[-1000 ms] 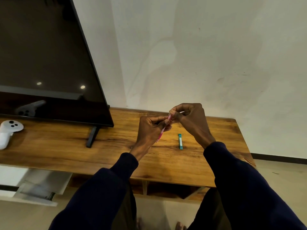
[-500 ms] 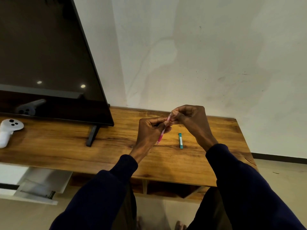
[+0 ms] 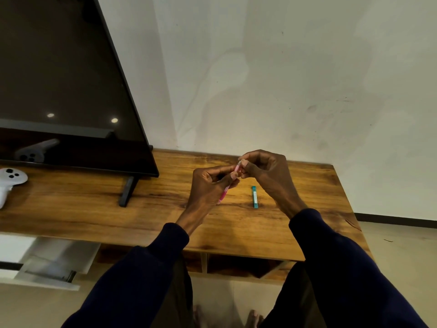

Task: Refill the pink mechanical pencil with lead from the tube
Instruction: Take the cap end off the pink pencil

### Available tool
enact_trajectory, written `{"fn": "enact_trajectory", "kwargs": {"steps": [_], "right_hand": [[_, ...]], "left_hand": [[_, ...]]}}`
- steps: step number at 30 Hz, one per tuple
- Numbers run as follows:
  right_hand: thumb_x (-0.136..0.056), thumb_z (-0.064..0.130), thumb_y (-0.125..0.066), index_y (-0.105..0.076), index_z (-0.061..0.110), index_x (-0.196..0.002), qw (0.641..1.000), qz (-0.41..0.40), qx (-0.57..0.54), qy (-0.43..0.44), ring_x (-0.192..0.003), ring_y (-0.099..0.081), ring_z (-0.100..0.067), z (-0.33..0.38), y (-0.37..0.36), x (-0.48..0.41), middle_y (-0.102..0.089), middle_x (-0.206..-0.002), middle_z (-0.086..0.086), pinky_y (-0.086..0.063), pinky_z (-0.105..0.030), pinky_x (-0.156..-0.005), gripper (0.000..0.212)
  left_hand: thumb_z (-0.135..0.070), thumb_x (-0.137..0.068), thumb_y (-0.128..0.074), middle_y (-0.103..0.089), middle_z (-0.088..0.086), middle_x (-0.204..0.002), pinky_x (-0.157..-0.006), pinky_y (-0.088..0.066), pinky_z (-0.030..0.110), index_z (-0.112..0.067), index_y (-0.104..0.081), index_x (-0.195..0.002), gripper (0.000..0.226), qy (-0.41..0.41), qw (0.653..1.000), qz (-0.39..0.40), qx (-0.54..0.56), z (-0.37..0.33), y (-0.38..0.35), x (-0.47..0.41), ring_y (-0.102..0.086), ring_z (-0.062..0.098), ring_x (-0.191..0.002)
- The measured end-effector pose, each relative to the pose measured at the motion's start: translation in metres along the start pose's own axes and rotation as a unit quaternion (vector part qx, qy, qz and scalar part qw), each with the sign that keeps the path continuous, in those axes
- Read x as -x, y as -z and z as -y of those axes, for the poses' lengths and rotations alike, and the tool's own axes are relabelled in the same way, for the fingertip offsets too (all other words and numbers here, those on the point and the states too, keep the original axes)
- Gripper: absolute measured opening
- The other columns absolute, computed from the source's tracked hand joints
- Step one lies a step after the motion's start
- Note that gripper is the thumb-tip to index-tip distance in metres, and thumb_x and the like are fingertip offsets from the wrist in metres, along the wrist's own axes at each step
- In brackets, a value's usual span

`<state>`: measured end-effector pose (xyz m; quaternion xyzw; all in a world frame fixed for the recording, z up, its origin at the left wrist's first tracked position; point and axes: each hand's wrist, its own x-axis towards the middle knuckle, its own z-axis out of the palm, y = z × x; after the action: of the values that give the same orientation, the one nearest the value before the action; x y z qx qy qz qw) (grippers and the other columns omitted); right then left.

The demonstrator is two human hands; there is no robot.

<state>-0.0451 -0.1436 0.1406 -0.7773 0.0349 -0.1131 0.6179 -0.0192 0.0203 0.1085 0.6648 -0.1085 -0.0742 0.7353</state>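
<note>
Left hand curled around pink pencil, held tilted above table, tip down. Right hand grip pinched narrow at pencil's top end; whether it holds lead, cannot tell. Teal lead tube lies flat on table, just right of pencil, apart from both hands.

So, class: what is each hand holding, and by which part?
The left hand grips the pink mechanical pencil around its barrel; the right hand pinches its top end.
</note>
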Motion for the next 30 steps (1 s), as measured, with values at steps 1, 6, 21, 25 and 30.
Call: {"fn": "enact_trajectory", "kwargs": {"steps": [1, 6, 21, 25, 30], "right_hand": [[-0.096, 0.006, -0.069, -0.075, 0.005, -0.1, 1.0, 0.005, 0.012, 0.006, -0.076, -0.075, -0.009, 0.0006, 0.0007, -0.0011, -0.078, -0.087, -0.005, -0.059, -0.02, -0.066, 0.008], [-0.095, 0.007, -0.07, -0.074, 0.014, -0.096, 0.996, 0.023, 0.079, 0.031, -0.076, -0.074, -0.01, 0.0023, 0.0033, -0.0047, -0.077, -0.087, 0.002, -0.059, -0.021, -0.066, 0.008], [-0.093, 0.015, -0.075, -0.078, 0.012, -0.095, 0.989, 0.028, 0.135, 0.047, -0.067, -0.071, -0.01, 0.0011, 0.0019, -0.0081, -0.077, -0.085, 0.0, -0.057, -0.02, -0.062, 0.005], [-0.093, 0.017, -0.075, -0.079, 0.013, -0.096, 0.99, 0.031, 0.135, 0.041, -0.07, -0.073, -0.018, -0.0007, 0.0027, -0.0092, -0.078, -0.085, 0.0, -0.061, -0.025, -0.065, 0.007], [-0.094, 0.017, -0.074, -0.078, 0.011, -0.095, 0.986, 0.038, 0.156, 0.041, -0.067, -0.073, -0.014, -0.0006, 0.0025, -0.0094, -0.078, -0.085, 0.0, -0.06, -0.022, -0.067, 0.008]], "left_hand": [[-0.002, -0.089, -0.075, -0.079, -0.003, -0.096, -0.075, -0.064, 0.026, -0.013, -0.075, -0.113, 0.026, -0.001, 1.0, 0.001, 0.001, -0.0009, 0.0003, 0.0005, -0.079, 0.016, -0.086], [-0.003, -0.09, -0.076, -0.08, 0.005, -0.102, -0.076, -0.064, 0.027, -0.001, -0.075, -0.117, 0.027, -0.001, 1.0, -0.012, -0.005, -0.0012, 0.0019, -0.0013, -0.079, 0.021, -0.091], [-0.005, -0.088, -0.078, -0.081, -0.004, -0.095, -0.077, -0.066, 0.031, -0.023, -0.079, -0.103, 0.024, -0.005, 1.0, -0.005, -0.017, -0.0034, 0.0065, -0.0017, -0.079, 0.024, -0.093], [-0.006, -0.088, -0.078, -0.081, -0.007, -0.093, -0.077, -0.066, 0.031, -0.029, -0.079, -0.098, 0.025, -0.007, 1.0, -0.004, -0.029, -0.0029, 0.006, -0.0019, -0.079, 0.022, -0.092], [-0.005, -0.088, -0.077, -0.081, 0.001, -0.097, -0.079, -0.065, 0.033, -0.023, -0.079, -0.104, 0.023, 0.004, 0.999, -0.002, -0.032, 0.0002, 0.0069, -0.0038, -0.079, 0.022, -0.093]]}}
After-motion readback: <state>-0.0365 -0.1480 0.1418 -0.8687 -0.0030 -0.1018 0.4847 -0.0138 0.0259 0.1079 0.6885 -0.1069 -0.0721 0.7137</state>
